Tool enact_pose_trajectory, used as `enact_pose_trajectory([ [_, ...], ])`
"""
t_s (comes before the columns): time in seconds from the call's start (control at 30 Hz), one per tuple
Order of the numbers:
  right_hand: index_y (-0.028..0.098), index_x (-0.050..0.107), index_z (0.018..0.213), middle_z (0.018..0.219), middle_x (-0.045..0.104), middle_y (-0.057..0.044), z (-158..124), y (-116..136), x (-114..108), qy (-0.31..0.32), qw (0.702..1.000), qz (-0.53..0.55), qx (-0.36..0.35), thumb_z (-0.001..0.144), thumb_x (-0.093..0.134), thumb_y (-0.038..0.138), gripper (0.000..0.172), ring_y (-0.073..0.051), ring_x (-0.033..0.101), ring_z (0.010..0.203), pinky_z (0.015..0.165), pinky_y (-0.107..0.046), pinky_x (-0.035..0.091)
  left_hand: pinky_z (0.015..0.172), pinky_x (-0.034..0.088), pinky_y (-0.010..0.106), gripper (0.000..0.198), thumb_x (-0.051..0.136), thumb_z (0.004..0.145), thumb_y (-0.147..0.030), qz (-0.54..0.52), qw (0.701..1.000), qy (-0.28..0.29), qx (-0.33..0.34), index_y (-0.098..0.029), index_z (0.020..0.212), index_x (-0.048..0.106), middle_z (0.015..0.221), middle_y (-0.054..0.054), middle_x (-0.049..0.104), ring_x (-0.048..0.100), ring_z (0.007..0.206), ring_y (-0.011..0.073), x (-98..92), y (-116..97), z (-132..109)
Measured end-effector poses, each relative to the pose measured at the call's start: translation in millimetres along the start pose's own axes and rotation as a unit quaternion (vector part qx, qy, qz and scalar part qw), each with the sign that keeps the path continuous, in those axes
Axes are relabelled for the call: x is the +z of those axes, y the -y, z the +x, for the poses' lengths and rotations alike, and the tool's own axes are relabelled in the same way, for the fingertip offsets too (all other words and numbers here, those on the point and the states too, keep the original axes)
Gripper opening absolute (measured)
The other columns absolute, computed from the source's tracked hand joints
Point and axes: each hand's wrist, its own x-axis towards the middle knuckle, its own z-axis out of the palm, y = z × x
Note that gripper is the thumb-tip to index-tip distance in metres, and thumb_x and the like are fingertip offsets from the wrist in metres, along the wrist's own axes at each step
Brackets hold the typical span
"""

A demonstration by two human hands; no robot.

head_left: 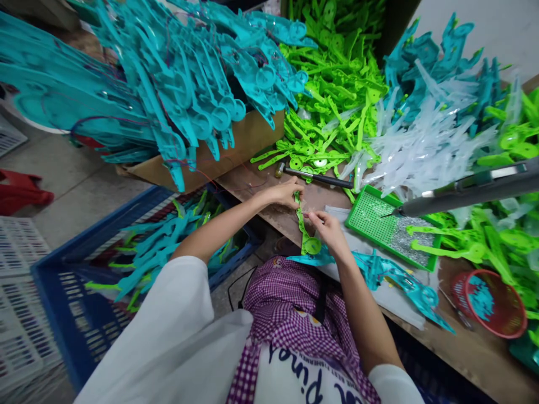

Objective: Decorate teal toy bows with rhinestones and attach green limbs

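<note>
My left hand [286, 193] pinches the top end of a long green plastic part [304, 227] that hangs down over the edge of the wooden table [471, 348]. My right hand [326, 224] is closed on the same part near its middle, just above its round end. Directly below, teal plastic parts [387, 275] lie on the table edge beside my right forearm. A black-handled tool [320, 178] rests on the table just beyond my left hand.
A green tray [370, 216] of small screws sits right of my hands, with a hanging powered screwdriver [471, 193] over it. Piles of green [337, 95], teal [177, 84] and clear [425, 146] parts fill the back. A blue crate [59, 297] stands left; a red basket [492, 303] sits right.
</note>
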Motion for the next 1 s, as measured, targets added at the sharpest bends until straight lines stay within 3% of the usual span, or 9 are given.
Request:
enact_pose_trajectory([
  [0.1, 0.014, 0.067, 0.078, 0.072, 0.067, -0.003, 5, -1, -2, 0.003, 1.0, 0.021, 0.023, 0.075, 0.058, 0.051, 0.038, -0.014, 0.057, 0.067, 0.066, -0.025, 0.043, 0.082, 0.043, 0.024, 0.03, 0.07, 0.063, -0.023, -0.014, 1.0, 0.0, -0.001, -0.017, 0.092, 0.066, 0.101, 0.002, 0.042, 0.052, 0.087, 0.0157, -0.4, 0, 0],
  [0.2, 0.015, 0.062, 0.068, 0.058, 0.059, 0.0, 8, -1, -4, 0.049, 0.998, 0.017, 0.047, 0.069, 0.062, 0.052, 0.037, -0.012, 0.049, 0.055, 0.058, -0.025, 0.039, 0.077, 0.043, 0.022, 0.029, 0.071, 0.061, -0.024, -0.022, 1.0, 0.005, -0.006, -0.018, 0.09, 0.067, 0.098, 0.001, 0.041, 0.051, 0.086, 0.0149, 0.2, 4, 2],
  [0.3, 0.015, 0.064, 0.07, 0.057, 0.058, 0.001, 8, 1, -9, 0.109, 0.994, -0.019, 0.024, 0.072, 0.058, 0.053, 0.039, -0.012, 0.049, 0.055, 0.057, -0.024, 0.037, 0.076, 0.042, 0.022, 0.03, 0.072, 0.06, -0.025, -0.028, 1.0, 0.009, -0.003, -0.019, 0.089, 0.067, 0.097, 0.001, 0.04, 0.05, 0.087, 0.0152, 0.9, 7, 6],
  [0.53, 0.015, 0.066, 0.076, 0.065, 0.065, -0.001, 8, 8, -20, 0.155, 0.981, -0.112, -0.02, 0.081, 0.05, 0.042, 0.032, -0.012, 0.053, 0.06, 0.06, -0.023, 0.038, 0.078, 0.043, 0.024, 0.029, 0.073, 0.058, -0.024, -0.038, 0.999, 0.005, 0.003, -0.018, 0.087, 0.068, 0.096, 0.001, 0.041, 0.049, 0.088, 0.0165, 3.4, 11, 8],
  [0.73, 0.015, 0.061, 0.063, 0.056, 0.059, 0.002, 23, 0, -13, 0.191, 0.967, -0.165, 0.023, 0.072, 0.052, 0.028, 0.018, -0.009, 0.048, 0.054, 0.054, -0.021, 0.034, 0.076, 0.043, 0.024, 0.029, 0.074, 0.058, -0.024, -0.037, 0.999, 0.006, -0.003, -0.019, 0.086, 0.068, 0.094, 0.0, 0.04, 0.05, 0.088, 0.0163, 4.4, 11, 9],
  [1.0, 0.016, 0.06, 0.054, 0.049, 0.052, 0.006, 53, 12, -15, 0.313, 0.927, -0.202, 0.048, 0.063, 0.058, 0.022, 0.011, -0.007, 0.044, 0.051, 0.051, -0.02, 0.031, 0.077, 0.043, 0.024, 0.031, 0.076, 0.056, -0.025, -0.052, 0.998, 0.012, -0.025, -0.019, 0.085, 0.069, 0.098, 0.001, 0.042, 0.05, 0.089, 0.0168, 4.2, 7, 8],
])
